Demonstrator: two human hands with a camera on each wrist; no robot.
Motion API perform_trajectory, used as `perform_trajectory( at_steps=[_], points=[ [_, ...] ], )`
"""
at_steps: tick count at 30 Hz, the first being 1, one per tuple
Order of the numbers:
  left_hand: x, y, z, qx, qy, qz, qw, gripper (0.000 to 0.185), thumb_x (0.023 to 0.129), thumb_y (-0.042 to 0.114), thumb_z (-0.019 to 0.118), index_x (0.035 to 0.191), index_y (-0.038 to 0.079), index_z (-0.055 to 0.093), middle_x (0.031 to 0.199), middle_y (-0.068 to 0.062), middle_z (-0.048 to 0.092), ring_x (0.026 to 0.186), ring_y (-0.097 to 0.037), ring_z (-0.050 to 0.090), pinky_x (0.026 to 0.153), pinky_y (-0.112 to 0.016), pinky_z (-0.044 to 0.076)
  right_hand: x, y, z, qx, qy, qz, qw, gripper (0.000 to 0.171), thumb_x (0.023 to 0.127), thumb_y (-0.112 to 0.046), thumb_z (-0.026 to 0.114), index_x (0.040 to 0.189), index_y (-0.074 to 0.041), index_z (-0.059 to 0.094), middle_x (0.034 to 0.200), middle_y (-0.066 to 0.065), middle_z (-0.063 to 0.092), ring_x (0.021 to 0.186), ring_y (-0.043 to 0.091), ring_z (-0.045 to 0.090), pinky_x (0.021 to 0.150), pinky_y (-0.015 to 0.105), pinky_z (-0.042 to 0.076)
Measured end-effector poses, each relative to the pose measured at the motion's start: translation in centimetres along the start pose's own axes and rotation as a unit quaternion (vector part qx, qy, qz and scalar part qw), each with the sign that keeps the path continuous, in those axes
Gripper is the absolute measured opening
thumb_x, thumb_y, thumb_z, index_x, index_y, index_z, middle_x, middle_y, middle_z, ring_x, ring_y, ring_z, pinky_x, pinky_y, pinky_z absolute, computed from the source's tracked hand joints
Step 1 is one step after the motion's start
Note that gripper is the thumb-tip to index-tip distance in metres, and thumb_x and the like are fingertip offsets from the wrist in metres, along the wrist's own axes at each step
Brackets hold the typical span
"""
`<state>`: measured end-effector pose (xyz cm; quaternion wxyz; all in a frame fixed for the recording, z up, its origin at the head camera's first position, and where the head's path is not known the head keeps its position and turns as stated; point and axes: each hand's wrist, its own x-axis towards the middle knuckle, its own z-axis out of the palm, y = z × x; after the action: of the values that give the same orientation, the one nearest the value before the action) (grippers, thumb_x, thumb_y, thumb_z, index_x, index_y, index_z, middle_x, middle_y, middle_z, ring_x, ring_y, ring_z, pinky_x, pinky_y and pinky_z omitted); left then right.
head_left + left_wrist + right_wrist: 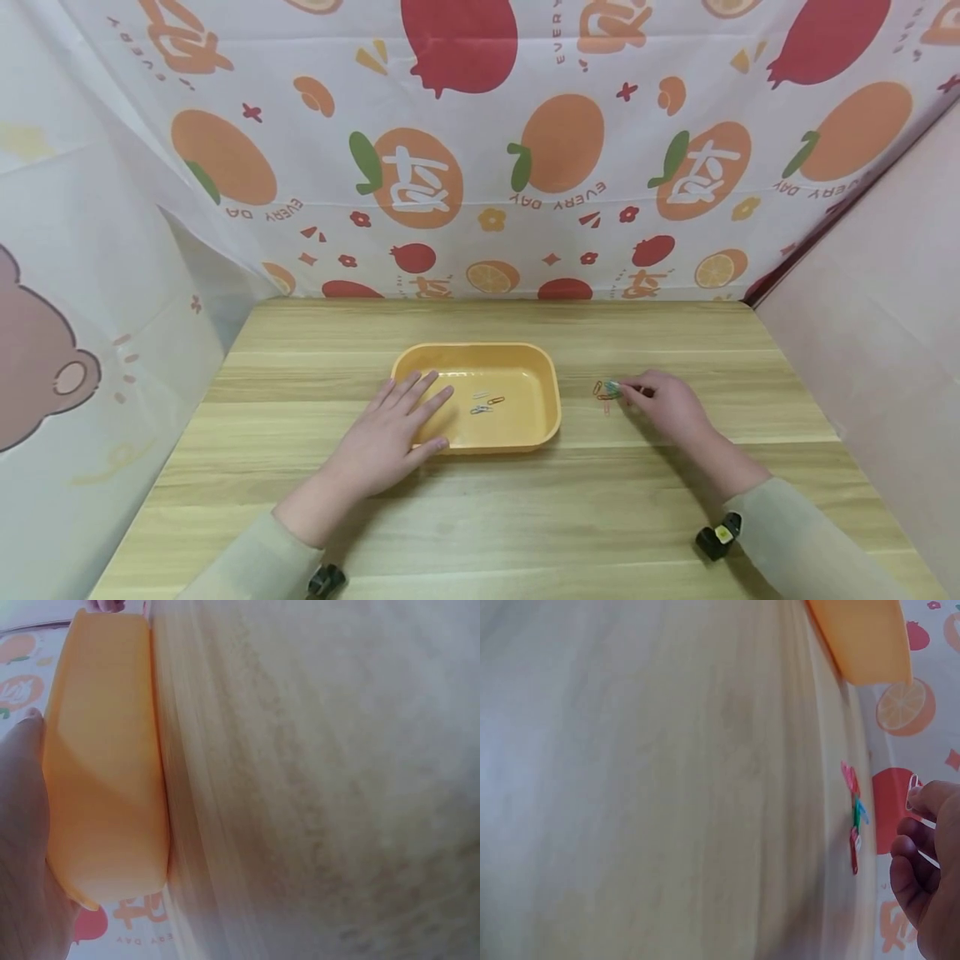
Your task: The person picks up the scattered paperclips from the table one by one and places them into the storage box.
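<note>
An orange plastic tray point(540, 417) sits mid-table with a few paper clips point(483, 402) lying inside it. My left hand point(423, 410) rests flat on the tray's left rim with straight fingers; the left wrist view shows the tray wall point(105, 787) beside my palm point(22, 847). My right hand point(633, 393) is to the tray's right, its fingertips at a small cluster of coloured paper clips point(606, 390) on the table. In the right wrist view the curled fingers point(930, 855) pinch a pale paper clip point(913, 791) just beside the red and green clips point(853, 817).
The wooden table point(525, 517) is fenced by fruit-print cloth at the back point(480, 167) and on the left, and a pink panel point(862, 333) on the right. A tray corner point(862, 637) shows in the right wrist view.
</note>
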<state>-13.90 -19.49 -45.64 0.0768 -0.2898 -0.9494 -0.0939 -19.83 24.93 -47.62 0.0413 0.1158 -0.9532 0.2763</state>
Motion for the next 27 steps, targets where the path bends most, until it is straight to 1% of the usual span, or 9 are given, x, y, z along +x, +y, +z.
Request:
perform_trajectory(
  at_steps=[3, 6, 10, 12, 19, 24, 27],
  points=[
    [0.0, 0.0, 0.0, 0.003, 0.0, 0.0, 1.0, 0.07, 0.098, 0.058, 0.049, 0.157, 0.027, 0.03, 0.163, -0.007, 0.026, 0.149, -0.032, 0.021, 0.121, -0.054, 0.015, 0.3, -0.5, 0.1, 0.008, 0.009, -0.007, 1.0, 0.018, 0.095, -0.026, 0.069, 0.104, -0.014, 0.079, 0.084, -0.005, 0.068, 0.068, 0.011, 0.055, 0.058, 0.028, 0.047],
    [0.0, 0.0, 0.1, 0.005, 0.002, 0.002, 1.0, 0.069, 0.098, 0.059, 0.048, 0.157, 0.027, 0.03, 0.162, -0.008, 0.027, 0.149, -0.033, 0.022, 0.12, -0.055, 0.015, 0.5, -1.0, 0.3, 0.013, 0.015, -0.012, 1.0, 0.017, 0.094, -0.025, 0.07, 0.104, -0.015, 0.079, 0.084, -0.005, 0.068, 0.069, 0.011, 0.056, 0.059, 0.028, 0.047],
    [-0.1, 0.0, 0.2, 0.004, -0.002, 0.001, 1.0, 0.069, 0.098, 0.059, 0.047, 0.157, 0.027, 0.03, 0.162, -0.008, 0.026, 0.149, -0.033, 0.021, 0.12, -0.055, 0.015, 0.7, -1.7, 0.7, 0.024, 0.014, -0.011, 1.0, 0.016, 0.094, -0.023, 0.07, 0.104, -0.014, 0.079, 0.089, -0.003, 0.07, 0.073, 0.012, 0.057, 0.062, 0.029, 0.049],
    [-0.2, 0.1, 0.2, 0.001, -0.002, 0.0, 1.0, 0.069, 0.098, 0.057, 0.05, 0.157, 0.026, 0.03, 0.162, -0.008, 0.026, 0.149, -0.033, 0.021, 0.12, -0.055, 0.015, 0.9, -2.1, 0.8, 0.032, 0.013, -0.006, 0.999, 0.016, 0.094, -0.023, 0.07, 0.104, -0.015, 0.079, 0.091, -0.003, 0.071, 0.075, 0.013, 0.057, 0.064, 0.03, 0.049],
    [-0.1, 0.2, 0.3, -0.001, 0.016, 0.003, 0.9999, 0.069, 0.097, 0.053, 0.055, 0.156, 0.025, 0.035, 0.161, -0.009, 0.03, 0.148, -0.034, 0.024, 0.119, -0.057, 0.018, 1.6, -3.4, 1.2, 0.05, 0.022, 0.001, 0.999, 0.018, 0.094, -0.027, 0.071, 0.103, -0.015, 0.08, 0.085, -0.005, 0.069, 0.074, 0.013, 0.057, 0.065, 0.032, 0.05],
    [0.0, 0.0, 0.3, -0.005, 0.005, -0.001, 1.0, 0.069, 0.097, 0.053, 0.055, 0.157, 0.025, 0.032, 0.162, -0.009, 0.028, 0.148, -0.034, 0.022, 0.119, -0.056, 0.016, 2.0, -4.6, 1.2, 0.096, 0.007, 0.026, 0.995, 0.024, 0.095, -0.03, 0.069, 0.108, -0.013, 0.078, 0.088, 0.001, 0.071, 0.078, 0.015, 0.06, 0.069, 0.033, 0.053],
    [0.0, 0.0, 0.2, -0.003, -0.003, -0.004, 1.0, 0.069, 0.098, 0.056, 0.05, 0.157, 0.026, 0.03, 0.163, -0.008, 0.025, 0.149, -0.033, 0.021, 0.12, -0.055, 0.015, 2.3, -5.4, 1.1, 0.131, -0.006, 0.043, 0.99, 0.028, 0.095, -0.034, 0.068, 0.11, -0.013, 0.077, 0.09, 0.006, 0.071, 0.078, 0.019, 0.061, 0.068, 0.033, 0.054]
  ],
)
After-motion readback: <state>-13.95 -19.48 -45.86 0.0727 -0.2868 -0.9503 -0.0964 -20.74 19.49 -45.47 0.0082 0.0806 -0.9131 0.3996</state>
